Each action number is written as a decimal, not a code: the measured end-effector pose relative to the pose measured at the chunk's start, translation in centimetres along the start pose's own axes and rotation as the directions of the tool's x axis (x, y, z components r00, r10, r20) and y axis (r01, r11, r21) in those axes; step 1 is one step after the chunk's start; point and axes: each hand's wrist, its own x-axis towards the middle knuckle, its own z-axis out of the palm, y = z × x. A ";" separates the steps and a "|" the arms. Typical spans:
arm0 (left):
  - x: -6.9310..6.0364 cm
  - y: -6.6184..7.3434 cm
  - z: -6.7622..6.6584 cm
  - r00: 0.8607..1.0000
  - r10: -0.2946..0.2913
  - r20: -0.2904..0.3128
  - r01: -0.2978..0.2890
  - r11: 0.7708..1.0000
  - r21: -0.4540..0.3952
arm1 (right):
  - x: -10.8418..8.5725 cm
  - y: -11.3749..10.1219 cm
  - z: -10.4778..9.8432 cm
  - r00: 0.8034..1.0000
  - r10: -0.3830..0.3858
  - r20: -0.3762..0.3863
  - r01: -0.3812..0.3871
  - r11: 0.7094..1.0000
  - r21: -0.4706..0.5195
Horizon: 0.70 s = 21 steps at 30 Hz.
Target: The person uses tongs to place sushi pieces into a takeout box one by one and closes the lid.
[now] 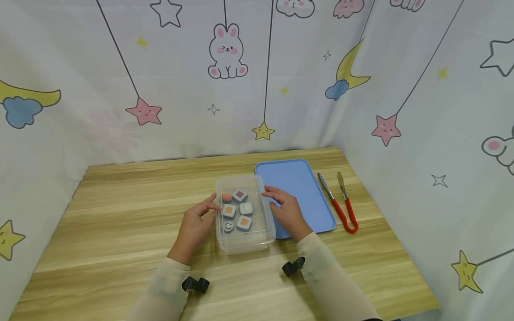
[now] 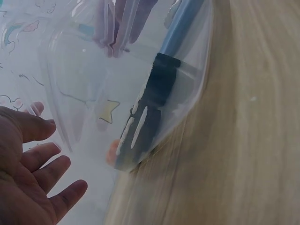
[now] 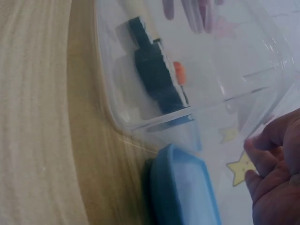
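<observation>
A clear plastic box (image 1: 263, 227) stands on the table, partly over the left edge of a blue tray (image 1: 295, 187). Through its walls show several sushi pieces (image 1: 244, 223), with dark wraps and white, orange or dark red tops. At the box's left side is my left hand (image 1: 195, 227), fingers loosely spread; in the left wrist view its fingertips (image 2: 75, 190) are extended beside the clear wall. My right hand (image 1: 287, 211) reaches to the upper right edge, its fingers lightly bent near the rim in the right wrist view. Firm contact cannot be made out for either hand.
Tongs (image 1: 347, 211) with red handles lie spread apart, right of the tray. The wooden table (image 1: 132, 214) ends at a white curtain (image 1: 180, 98) printed with stars, moons and rabbits, hanging behind and at both sides.
</observation>
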 end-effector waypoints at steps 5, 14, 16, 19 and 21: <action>-0.4 -0.3 0.1 1.000 0.019 0.022 -0.020 0.999 0.043 | -0.3 0.5 0.2 1.000 0.006 -0.011 -0.007 1.000 -0.009; -1.3 -0.7 0.3 0.998 0.060 0.007 -0.060 0.997 0.038 | -0.9 1.1 0.6 0.999 -0.020 -0.033 0.021 0.999 0.030; -1.3 -0.8 0.5 0.999 0.045 0.004 -0.045 0.999 0.008 | -1.2 1.2 0.8 0.999 -0.018 -0.032 0.020 0.998 0.067; -1.4 -1.1 0.7 1.000 0.010 0.006 -0.010 1.000 -0.021 | -1.7 1.4 1.1 0.999 0.010 -0.030 -0.006 0.991 0.133; -1.3 -1.2 0.8 1.000 -0.007 0.010 0.007 0.999 -0.037 | -1.9 1.5 1.4 0.999 0.032 -0.039 -0.025 0.985 0.172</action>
